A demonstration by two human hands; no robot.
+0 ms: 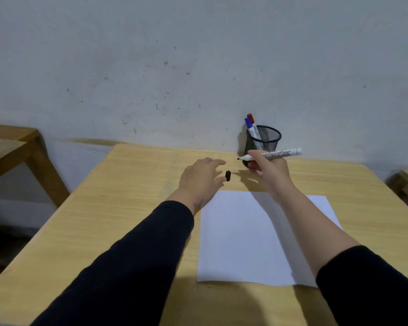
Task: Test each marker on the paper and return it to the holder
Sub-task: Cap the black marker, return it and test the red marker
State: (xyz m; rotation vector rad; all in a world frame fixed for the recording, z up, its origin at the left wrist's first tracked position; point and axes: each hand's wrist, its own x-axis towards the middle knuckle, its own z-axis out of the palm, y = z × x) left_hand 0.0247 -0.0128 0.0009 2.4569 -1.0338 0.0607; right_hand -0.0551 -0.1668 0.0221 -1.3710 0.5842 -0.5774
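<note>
my right hand point(270, 169) pinches the uncapped black marker point(272, 155) just before the holder point(264, 142), my left hand point(199, 178) spread beside its cap point(228, 176) on the table point(104, 220); the paper point(250, 236) looks blank, with blue and red markers waiting.

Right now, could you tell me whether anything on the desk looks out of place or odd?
Only the black cap: it stands loose on the table by the left hand, off the marker held uncapped in the right hand. The paper looks unmarked.
</note>
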